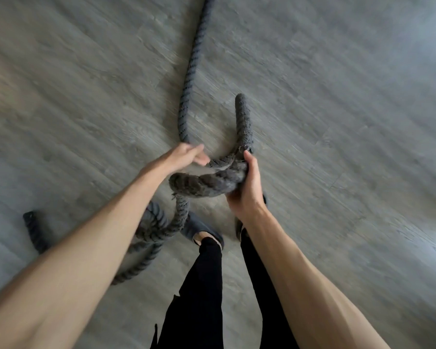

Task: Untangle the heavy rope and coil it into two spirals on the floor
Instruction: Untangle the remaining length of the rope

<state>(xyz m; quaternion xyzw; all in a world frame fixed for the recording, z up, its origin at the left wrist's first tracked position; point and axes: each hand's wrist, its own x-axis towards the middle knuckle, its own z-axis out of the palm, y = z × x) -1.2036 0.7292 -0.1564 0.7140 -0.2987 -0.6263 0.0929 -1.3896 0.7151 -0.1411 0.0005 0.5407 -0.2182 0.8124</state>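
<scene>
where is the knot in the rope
Centre of the head view: the right hand grips the knot, with the left hand at its upper left.

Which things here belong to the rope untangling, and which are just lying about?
Part of the job:
heavy rope
right hand, gripping a bend of it
left hand, at the rope, grip blurred
floor, where the spirals go

Just there:
grey slippers
black trousers
</scene>
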